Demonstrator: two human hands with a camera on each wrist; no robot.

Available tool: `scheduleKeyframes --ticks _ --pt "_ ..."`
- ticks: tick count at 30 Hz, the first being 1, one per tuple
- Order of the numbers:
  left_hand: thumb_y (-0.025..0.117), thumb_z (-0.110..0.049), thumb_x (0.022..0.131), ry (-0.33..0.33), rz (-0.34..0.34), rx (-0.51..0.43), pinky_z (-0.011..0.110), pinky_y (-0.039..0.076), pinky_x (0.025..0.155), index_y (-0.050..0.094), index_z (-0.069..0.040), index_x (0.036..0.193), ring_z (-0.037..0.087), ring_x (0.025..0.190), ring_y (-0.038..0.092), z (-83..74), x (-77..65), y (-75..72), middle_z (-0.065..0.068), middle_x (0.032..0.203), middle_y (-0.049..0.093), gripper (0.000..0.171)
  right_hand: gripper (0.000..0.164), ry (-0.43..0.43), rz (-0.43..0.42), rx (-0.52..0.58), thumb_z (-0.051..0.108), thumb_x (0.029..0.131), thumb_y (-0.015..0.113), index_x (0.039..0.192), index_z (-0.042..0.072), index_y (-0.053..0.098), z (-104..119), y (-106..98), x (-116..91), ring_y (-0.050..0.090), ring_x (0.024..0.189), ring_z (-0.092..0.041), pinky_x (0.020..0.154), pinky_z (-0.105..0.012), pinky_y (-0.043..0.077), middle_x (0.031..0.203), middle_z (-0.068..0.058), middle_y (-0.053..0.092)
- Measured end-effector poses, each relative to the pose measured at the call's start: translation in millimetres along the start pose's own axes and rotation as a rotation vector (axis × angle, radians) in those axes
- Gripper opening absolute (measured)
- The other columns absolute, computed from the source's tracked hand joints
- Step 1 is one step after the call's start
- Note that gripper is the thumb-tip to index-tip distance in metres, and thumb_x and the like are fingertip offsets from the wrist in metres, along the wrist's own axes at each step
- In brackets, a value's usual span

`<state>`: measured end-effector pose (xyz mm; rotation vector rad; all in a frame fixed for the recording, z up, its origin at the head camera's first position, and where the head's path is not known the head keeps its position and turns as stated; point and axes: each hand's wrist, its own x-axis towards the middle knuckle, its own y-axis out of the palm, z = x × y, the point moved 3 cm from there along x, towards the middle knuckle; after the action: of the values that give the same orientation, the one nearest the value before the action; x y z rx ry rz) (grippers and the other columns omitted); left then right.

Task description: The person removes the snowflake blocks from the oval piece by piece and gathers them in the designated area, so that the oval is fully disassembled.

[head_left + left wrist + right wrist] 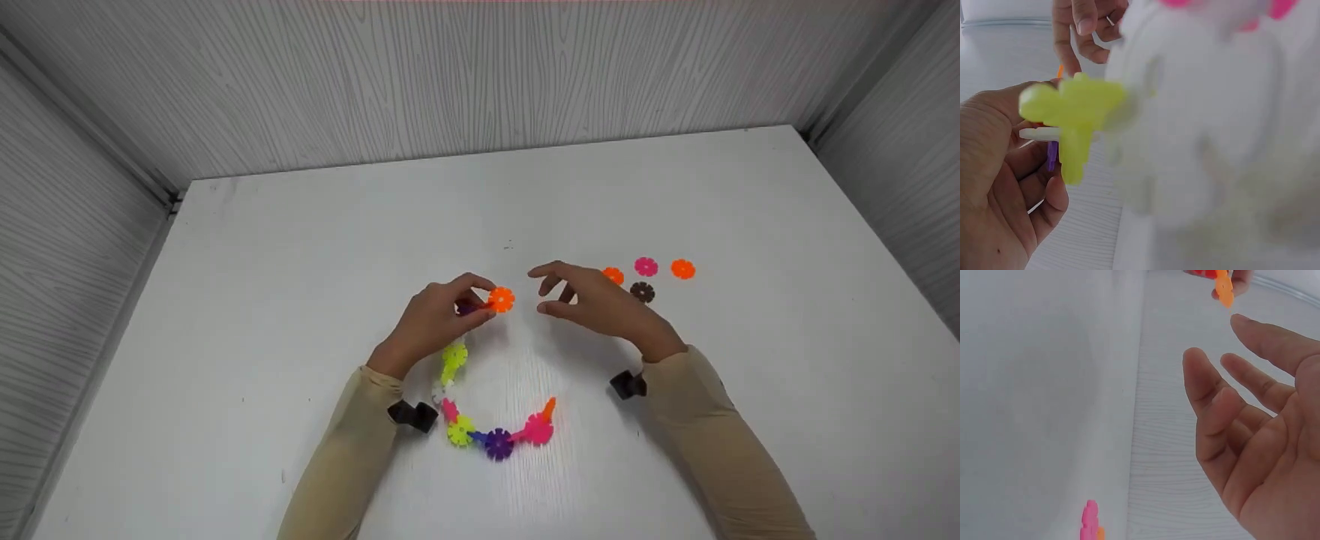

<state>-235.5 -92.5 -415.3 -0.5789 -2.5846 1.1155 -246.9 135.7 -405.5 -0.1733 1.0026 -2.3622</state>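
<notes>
My left hand pinches the upper end of a curved chain of slotted, flower-shaped plastic discs. An orange disc sticks out past its fingertips, joined to a red piece seen in the right wrist view. A purple disc shows by the left fingers in the left wrist view. From there the chain bends down through a yellow disc and a dark purple disc to an upright orange disc. My right hand, its fingers loosely bent and holding nothing, hovers just right of the orange end disc.
Behind the right hand lie several loose discs: a pink one, a brown one, an orange one and another orange disc partly covered by that hand. Wood-grain panels surround the white table.
</notes>
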Motion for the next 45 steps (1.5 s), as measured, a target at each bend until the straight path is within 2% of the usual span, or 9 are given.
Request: scheduleKeyframes --ticks 6,11,18,23,27,35,38,43,45 --pt "0.067 -0.023 0.091 0.067 0.0 0.015 0.03 0.056 0.075 0.063 -0.014 0.121 0.018 0.078 0.065 -6.4 -0.1 3.6 0.006 0.092 0.073 0.031 0.054 -0.003 0.025 -0.003 0.024 0.091 0.068 0.139 0.015 0.047 9 10 1 0.063 0.093 -0.022 0.082 -0.037 0.055 0.118 -0.009 0.063" --pt "0.068 -0.023 0.09 0.059 0.023 -0.003 0.028 0.056 0.074 0.061 -0.012 0.119 0.017 0.078 0.066 -8.8 0.2 7.0 0.006 0.093 0.074 0.031 0.052 -0.007 0.05 -0.008 0.026 0.091 0.067 0.138 0.016 0.05 15 17 2 0.064 0.093 -0.021 0.083 -0.035 0.056 0.121 -0.009 0.063" --pt "0.07 -0.022 0.089 0.057 0.025 -0.023 0.028 0.055 0.075 0.062 -0.009 0.103 0.016 0.078 0.064 -9.8 0.4 9.3 0.006 0.093 0.073 0.021 0.046 -0.044 0.046 -0.022 0.023 0.091 0.066 0.135 0.014 0.054 20 21 2 0.061 0.092 -0.02 0.08 -0.032 0.055 0.126 -0.004 0.062" --pt "0.068 -0.022 0.09 0.096 0.001 -0.006 0.028 0.055 0.075 0.065 -0.008 0.104 0.015 0.077 0.065 -11.0 0.3 9.3 0.006 0.093 0.073 0.02 0.041 -0.078 0.019 -0.059 0.02 0.091 0.067 0.131 0.013 0.059 21 21 1 0.061 0.091 -0.019 0.078 -0.031 0.055 0.123 -0.004 0.065" --pt "0.067 -0.021 0.091 0.124 -0.037 0.007 0.024 0.053 0.07 0.071 -0.008 0.101 0.013 0.071 0.059 -12.3 -0.3 7.1 0.005 0.088 0.073 0.017 0.04 -0.077 -0.022 -0.093 0.018 0.09 0.068 0.129 0.013 0.061 20 19 1 0.061 0.089 -0.018 0.076 -0.03 0.055 0.119 -0.004 0.067" --pt "0.066 -0.021 0.091 0.147 -0.067 -0.036 0.023 0.052 0.07 0.073 -0.011 0.101 0.011 0.072 0.059 -10.2 -0.7 0.7 0.001 0.09 0.073 0.015 0.041 -0.086 -0.081 -0.159 0.018 0.089 0.07 0.128 0.011 0.061 9 7 0 0.062 0.089 -0.019 0.075 -0.032 0.054 0.117 -0.005 0.067" --pt "0.066 -0.026 0.092 0.128 -0.056 -0.012 0.023 0.05 0.069 0.074 -0.015 0.102 0.011 0.073 0.058 -6.6 -0.2 -0.2 -0.002 0.089 0.072 0.017 0.04 -0.048 -0.094 -0.158 0.019 0.089 0.069 0.128 0.013 0.061 1 -1 0 0.06 0.087 -0.019 0.073 -0.03 0.052 0.113 -0.005 0.067" --pt "0.065 -0.032 0.092 0.084 -0.029 0.011 0.024 0.047 0.067 0.074 -0.02 0.104 0.01 0.072 0.056 -1.4 0.1 -0.8 -0.003 0.09 0.072 0.019 0.037 0.071 -0.09 -0.104 0.018 0.092 0.066 0.128 0.02 0.06 -15 -12 -1 0.056 0.086 -0.02 0.069 -0.026 0.049 0.104 -0.004 0.066" --pt "0.065 -0.033 0.092 0.078 -0.025 0.003 0.025 0.046 0.067 0.074 -0.019 0.104 0.011 0.072 0.055 0.3 0.2 -1.3 -0.002 0.092 0.072 0.02 0.035 0.11 -0.075 -0.07 0.017 0.093 0.064 0.128 0.022 0.059 -21 -16 -2 0.057 0.085 -0.023 0.062 -0.026 0.048 0.105 -0.006 0.065"
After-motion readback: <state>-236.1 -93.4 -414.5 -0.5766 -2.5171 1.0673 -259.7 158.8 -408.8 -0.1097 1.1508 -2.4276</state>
